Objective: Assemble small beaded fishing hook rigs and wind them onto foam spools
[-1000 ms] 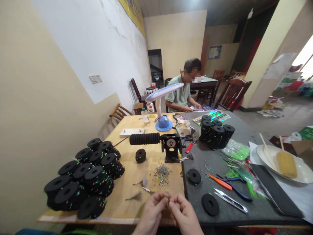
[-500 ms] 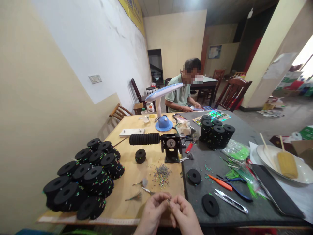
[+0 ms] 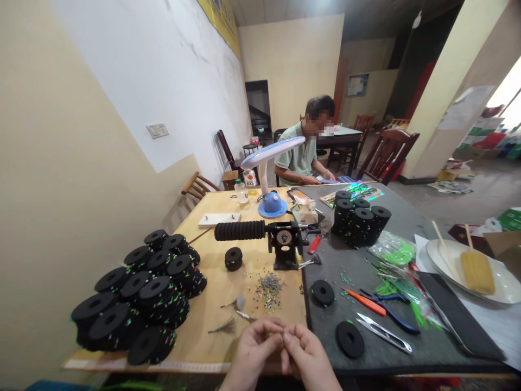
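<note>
My left hand (image 3: 257,350) and my right hand (image 3: 304,353) meet at the near edge of the table, fingertips pinched together. Whatever is between the fingers is too small and hidden to name. Just beyond them lies a pile of tiny grey and coloured beads (image 3: 268,290). Thin bundles of bristle-like strands (image 3: 226,326) rest left of my left hand. A black foam disc (image 3: 350,339) lies right of my right hand, with another disc (image 3: 323,293) farther back. A black device (image 3: 285,244) with a ribbed black roll (image 3: 240,231) stands behind the beads.
Stacked black discs (image 3: 138,304) fill the left side; more stacks (image 3: 360,220) stand back right. Scissors-like snips (image 3: 385,332), an orange tool (image 3: 366,302), blue-handled pliers (image 3: 396,315) and a plate (image 3: 504,282) lie right. Behind a blue lamp (image 3: 272,205) sits a person (image 3: 299,157).
Both hands have shifted very slightly, with the fingertips still pressed together. The objects on the table stay where they were.
</note>
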Available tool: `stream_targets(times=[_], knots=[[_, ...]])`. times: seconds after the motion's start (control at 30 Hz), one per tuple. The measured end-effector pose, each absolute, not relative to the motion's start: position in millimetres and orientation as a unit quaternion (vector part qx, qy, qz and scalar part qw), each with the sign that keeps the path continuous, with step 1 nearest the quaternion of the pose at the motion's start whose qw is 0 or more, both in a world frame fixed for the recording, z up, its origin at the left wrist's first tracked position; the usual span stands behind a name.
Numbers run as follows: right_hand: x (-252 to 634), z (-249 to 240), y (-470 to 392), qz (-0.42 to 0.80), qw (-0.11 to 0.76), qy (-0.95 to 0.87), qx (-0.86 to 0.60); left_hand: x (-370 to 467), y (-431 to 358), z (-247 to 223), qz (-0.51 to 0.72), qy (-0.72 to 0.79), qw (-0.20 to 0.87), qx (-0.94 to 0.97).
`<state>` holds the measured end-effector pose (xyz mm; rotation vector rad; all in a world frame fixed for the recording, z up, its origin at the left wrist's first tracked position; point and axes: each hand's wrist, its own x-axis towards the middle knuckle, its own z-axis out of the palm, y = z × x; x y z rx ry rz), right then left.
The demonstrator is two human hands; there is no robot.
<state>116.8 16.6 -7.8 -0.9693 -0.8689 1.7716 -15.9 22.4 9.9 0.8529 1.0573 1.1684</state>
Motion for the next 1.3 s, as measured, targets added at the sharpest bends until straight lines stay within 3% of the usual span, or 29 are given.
stream_targets(times=[0.6, 0.8, 1.03, 1.3], knots=[[127.2, 7.0, 24.9, 0.679, 0.387, -0.467, -0.415, -22.2, 28.3, 32.6, 0.464, 0.465, 0.520, 0.546], [129.4, 29.4, 24.1, 0.616, 0.401, -0.549, -0.397, -26.1, 33.0, 47.3, 0.463, 0.433, 0.637, 0.440], [133.8, 44.4, 20.7, 0.474, 0.357, -0.681, -0.429, -28.8, 28.5, 66.5, 0.481, 0.360, 0.751, 0.275], [148.2, 26.5, 24.1, 0.391, 0.323, -0.731, -0.457, -53.7, 22.8, 75.8, 0.538, 0.279, 0.786, 0.121]])
